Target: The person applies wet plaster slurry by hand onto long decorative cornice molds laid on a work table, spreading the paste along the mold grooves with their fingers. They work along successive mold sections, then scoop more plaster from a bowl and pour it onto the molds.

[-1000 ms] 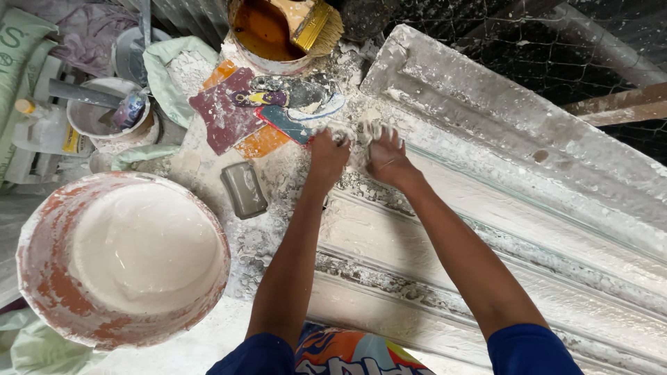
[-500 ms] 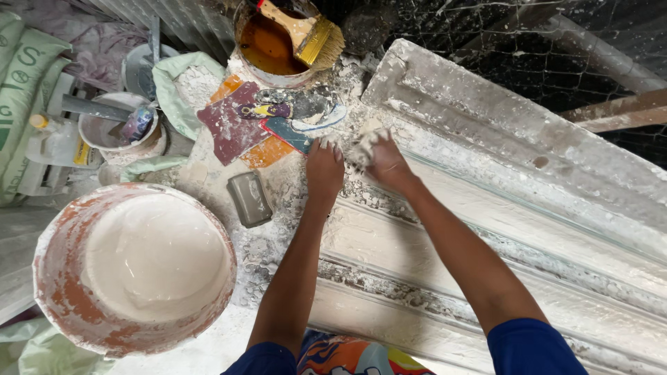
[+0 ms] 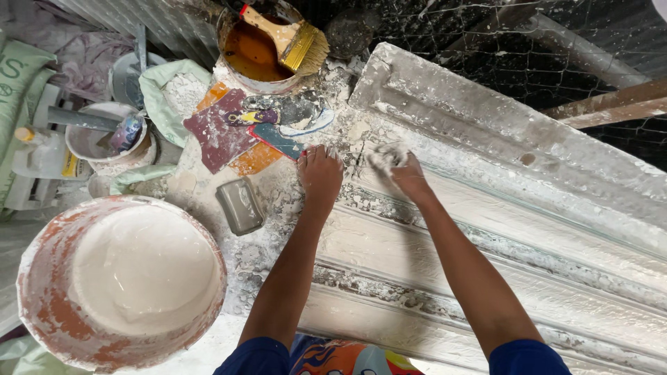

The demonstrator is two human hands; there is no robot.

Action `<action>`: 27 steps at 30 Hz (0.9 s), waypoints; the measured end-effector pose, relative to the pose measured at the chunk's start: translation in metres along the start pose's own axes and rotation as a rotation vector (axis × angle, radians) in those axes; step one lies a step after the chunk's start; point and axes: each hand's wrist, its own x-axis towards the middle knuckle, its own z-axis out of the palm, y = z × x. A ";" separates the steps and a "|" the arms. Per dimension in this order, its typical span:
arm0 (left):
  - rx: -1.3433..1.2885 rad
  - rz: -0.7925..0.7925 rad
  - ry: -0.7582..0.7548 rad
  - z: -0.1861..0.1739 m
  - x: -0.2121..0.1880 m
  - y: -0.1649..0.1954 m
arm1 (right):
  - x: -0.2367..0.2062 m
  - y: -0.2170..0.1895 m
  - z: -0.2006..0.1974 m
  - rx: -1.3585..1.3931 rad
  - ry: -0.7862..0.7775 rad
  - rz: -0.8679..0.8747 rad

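The white plaster moulding (image 3: 500, 229) lies slantwise across the worktop (image 3: 271, 264), its near end directly under both hands and its ribbed length running away to the right of them. Its upper edge borders wire mesh (image 3: 486, 42) and a wooden batten (image 3: 611, 104) beyond the right hand.

Open room: the moulding's long channels to the right of and below the right hand carry nothing. To the left of the left hand the worktop is crowded.

Left hand (image 3: 321, 173): grip spread, fingers flat, palm down on the moulding's end edge. It holds nothing. Just beyond its fingertips lie coloured scraper cards (image 3: 229, 132); just to its left sits a small grey rectangular block (image 3: 240, 205), close but apart.

Right hand (image 3: 406, 173): grip partly curled round a lump of wet white plaster (image 3: 385, 156), pressing it against the moulding's upper ridge. How tightly the fingers bear on it cannot be told, as plaster coats them.

Further left and nearer than the left hand stands a large bucket of white plaster (image 3: 125, 278), well apart from it. Beyond the cards stands a tin of brown liquid (image 3: 253, 52) with a paintbrush (image 3: 292, 38) resting across its rim. A small mixing bowl (image 3: 104, 139) sits far left.
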 end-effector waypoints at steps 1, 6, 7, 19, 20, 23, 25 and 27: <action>0.014 0.017 0.033 0.000 0.000 -0.001 | 0.000 0.001 0.003 -0.167 0.002 -0.041; -0.162 -0.275 0.033 -0.002 0.003 -0.003 | 0.000 0.001 0.018 -0.527 0.169 -0.113; -0.247 -0.362 0.066 -0.002 0.002 0.000 | -0.001 0.001 0.020 -0.562 0.195 -0.155; 0.062 0.346 -0.520 0.018 -0.028 0.046 | -0.024 0.044 -0.026 -0.612 0.103 -0.202; 0.060 0.326 -0.538 0.017 -0.029 0.042 | -0.029 0.052 -0.039 -0.490 0.106 -0.104; 0.044 0.282 -0.564 0.015 -0.032 0.037 | -0.050 0.077 -0.081 -0.336 0.141 -0.061; 0.015 0.255 -0.589 0.013 -0.035 0.051 | -0.066 0.093 -0.110 -0.521 0.186 -0.295; 0.089 0.372 -0.615 0.012 -0.038 0.078 | -0.082 0.105 -0.133 -0.706 0.247 -0.505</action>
